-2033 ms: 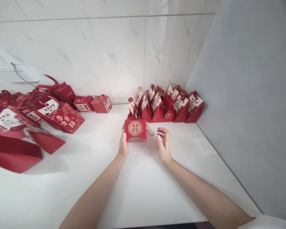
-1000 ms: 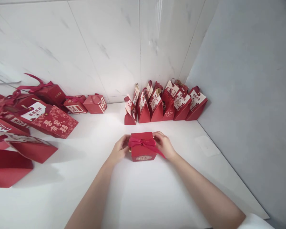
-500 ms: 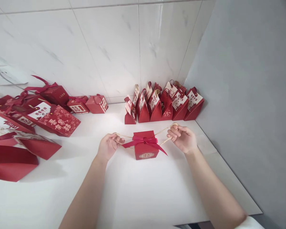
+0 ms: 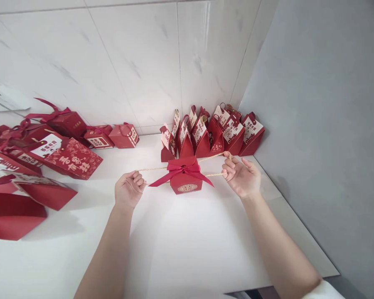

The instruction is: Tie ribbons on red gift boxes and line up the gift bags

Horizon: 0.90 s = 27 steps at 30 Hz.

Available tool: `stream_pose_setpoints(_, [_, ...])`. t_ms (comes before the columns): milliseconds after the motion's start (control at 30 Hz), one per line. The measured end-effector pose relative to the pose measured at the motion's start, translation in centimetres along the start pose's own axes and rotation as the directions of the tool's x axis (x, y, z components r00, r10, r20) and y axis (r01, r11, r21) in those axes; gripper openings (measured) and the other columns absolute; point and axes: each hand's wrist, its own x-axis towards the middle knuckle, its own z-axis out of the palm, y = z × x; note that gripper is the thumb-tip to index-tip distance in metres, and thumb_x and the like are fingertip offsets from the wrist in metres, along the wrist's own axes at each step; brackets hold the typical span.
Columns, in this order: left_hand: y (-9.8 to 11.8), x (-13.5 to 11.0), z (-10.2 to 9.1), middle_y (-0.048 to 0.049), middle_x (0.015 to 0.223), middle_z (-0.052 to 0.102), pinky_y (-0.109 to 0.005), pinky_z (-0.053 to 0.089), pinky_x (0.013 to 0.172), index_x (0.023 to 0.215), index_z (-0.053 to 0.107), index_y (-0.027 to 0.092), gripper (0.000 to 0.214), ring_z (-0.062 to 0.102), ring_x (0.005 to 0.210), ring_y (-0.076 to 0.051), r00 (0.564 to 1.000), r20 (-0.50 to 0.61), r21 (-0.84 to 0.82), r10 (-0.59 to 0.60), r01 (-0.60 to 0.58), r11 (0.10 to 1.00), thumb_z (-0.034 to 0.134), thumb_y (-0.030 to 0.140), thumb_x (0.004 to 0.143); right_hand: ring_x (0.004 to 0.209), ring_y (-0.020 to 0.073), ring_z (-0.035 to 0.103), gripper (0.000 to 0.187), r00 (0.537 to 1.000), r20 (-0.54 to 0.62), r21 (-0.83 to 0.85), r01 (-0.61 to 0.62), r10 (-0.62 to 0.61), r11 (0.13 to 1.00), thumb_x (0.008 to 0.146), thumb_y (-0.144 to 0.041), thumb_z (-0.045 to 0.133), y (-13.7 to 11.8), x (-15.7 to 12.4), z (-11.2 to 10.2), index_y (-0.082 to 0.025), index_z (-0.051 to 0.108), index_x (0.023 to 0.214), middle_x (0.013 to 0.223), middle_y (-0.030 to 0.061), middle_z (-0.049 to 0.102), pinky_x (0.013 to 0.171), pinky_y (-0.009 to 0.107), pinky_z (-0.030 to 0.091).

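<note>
Between my hands is a small red gift box (image 4: pixel 187 182) with a round gold emblem on its front and a dark pink ribbon bow (image 4: pixel 184 169) on top. Gold cord loops stretch out from both of its sides. My left hand (image 4: pixel 129 189) is closed on the left cord loop (image 4: pixel 154 169), fingers curled round it. On the other side, the curled fingers of my right hand (image 4: pixel 241 174) hold the right cord loop (image 4: pixel 212 157). Both cords look taut. Whether the box rests on the table or hangs just above it, I cannot tell.
Behind the box, several red and white gift boxes (image 4: pixel 202 139) stand in a group by the tiled wall (image 4: pixel 149 62). Two small red boxes (image 4: pixel 124 136) sit left of them. More red boxes (image 4: pixel 81 160) crowd the white table's (image 4: pixel 187 241) left side. A grey wall (image 4: pixel 324 124) borders the right.
My hands have moved apart, the left one outward, drawing the cord loops straighter. The gift box has shifted slightly up and left in view.
</note>
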Motion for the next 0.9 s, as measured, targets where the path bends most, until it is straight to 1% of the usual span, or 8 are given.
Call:
stream_pose_setpoints(133, [0.2, 0.5, -0.8, 0.0034, 0.055, 0.040, -0.017, 0.047, 0.050, 0.063, 0.048, 0.015, 0.012, 0.044, 0.047, -0.007, 0.999, -0.016, 0.061, -0.032, 0.033, 0.998, 0.055, 0.014, 0.073, 0.056, 0.0107, 0.048, 0.037, 0.999, -0.032, -0.146, -0.006, 0.002, 0.989, 0.080, -0.037, 0.056, 0.5, 0.4, -0.3, -0.019, 0.066, 0.111, 0.071, -0.0027, 0.053, 0.063, 0.024, 0.059])
stream_pose_setpoints(267, [-0.7, 1.7, -2.1, -0.0017, 0.066, 0.051, -0.021, 0.045, 0.050, 0.070, 0.053, 0.016, 0.015, 0.054, 0.059, -0.013, 0.988, -0.136, 0.401, -0.066, 0.116, 0.909, 0.060, 0.029, 0.074, 0.071, 0.0158, 0.061, 0.032, 0.989, -0.146, -0.510, -0.082, 0.007, 0.856, 0.082, -0.045, 0.062, 1.9, 1.5, -2.1, -0.021, 0.069, 0.102, 0.083, 0.0026, 0.064, 0.068, 0.031, 0.058])
stream_pose_setpoints(367, [-2.0, 2.3, -2.8, -0.0105, 0.101, 0.063, -0.030, 0.052, 0.066, 0.094, 0.061, 0.017, 0.039, 0.061, 0.090, -0.023, 0.971, -0.097, 0.737, 0.220, -0.078, 0.671, 0.062, 0.053, 0.078, 0.113, 0.0256, 0.060, 0.045, 0.949, -0.202, -0.795, -0.015, -0.241, 0.607, 0.085, -0.059, 0.058, 3.4, 1.8, -3.3, -0.025, 0.063, 0.113, 0.123, 0.0090, 0.062, 0.095, 0.045, 0.053])
stream_pose_setpoints(433, [-3.0, 2.3, -2.8, -0.0126, 0.129, 0.056, -0.043, 0.050, 0.092, 0.116, 0.060, 0.021, 0.056, 0.054, 0.117, -0.029, 0.897, 0.138, 0.835, 0.419, -0.333, 0.438, 0.062, 0.062, 0.078, 0.137, 0.0276, 0.043, 0.056, 0.930, -0.023, -0.914, 0.130, -0.367, 0.385, 0.088, -0.065, 0.051, 4.5, 1.6, -3.5, -0.028, 0.053, 0.131, 0.145, 0.0097, 0.048, 0.113, 0.051, 0.037])
stream_pose_setpoints(500, [-4.0, 1.9, -2.5, -0.0119, 0.149, 0.042, -0.050, 0.036, 0.112, 0.135, 0.050, 0.025, 0.072, 0.039, 0.137, -0.032, 0.838, 0.408, 0.786, 0.363, -0.524, 0.326, 0.065, 0.064, 0.077, 0.148, 0.0270, 0.027, 0.073, 0.937, 0.213, -0.934, 0.279, -0.277, 0.225, 0.087, -0.066, 0.053, 5.5, 1.1, -3.1, -0.028, 0.037, 0.147, 0.157, 0.0099, 0.034, 0.122, 0.051, 0.021])
stream_pose_setpoints(600, [-5.3, 1.2, -1.6, -0.0128, 0.160, 0.026, -0.051, 0.032, 0.117, 0.154, 0.024, 0.030, 0.099, 0.030, 0.146, -0.034, 0.776, 0.630, 0.672, 0.028, -0.563, 0.481, 0.073, 0.059, 0.073, 0.152, 0.0309, 0.018, 0.107, 0.934, 0.356, -0.925, 0.353, 0.000, 0.138, 0.076, -0.067, 0.069, 6.9, 0.5, -2.2, -0.030, 0.011, 0.157, 0.163, 0.0110, 0.022, 0.123, 0.056, 0.003])
stream_pose_setpoints(700, [-6.2, 0.7, -1.1, -0.0162, 0.159, 0.028, -0.053, 0.035, 0.116, 0.157, 0.010, 0.029, 0.116, 0.034, 0.144, -0.036, 0.748, 0.655, 0.689, -0.108, -0.532, 0.492, 0.082, 0.047, 0.069, 0.151, 0.0346, 0.021, 0.128, 0.928, 0.334, -0.942, 0.327, 0.165, 0.067, 0.068, -0.064, 0.079, 7.9, 0.5, -1.9, -0.032, -0.007, 0.157, 0.161, 0.0132, 0.028, 0.117, 0.064, -0.013])
stream_pose_setpoints(900, [-6.5, 0.7, -1.4, -0.0170, 0.142, 0.048, -0.054, 0.042, 0.109, 0.144, 0.037, 0.024, 0.094, 0.050, 0.130, -0.036, 0.749, 0.662, 0.733, -0.006, -0.646, 0.213, 0.086, 0.039, 0.064, 0.142, 0.0354, 0.038, 0.114, 0.904, 0.361, -0.922, 0.383, 0.229, -0.058, 0.072, -0.050, 0.080, 8.2, 0.7, -2.3, -0.031, 0.006, 0.158, 0.148, 0.0135, 0.047, 0.115, 0.068, -0.008])
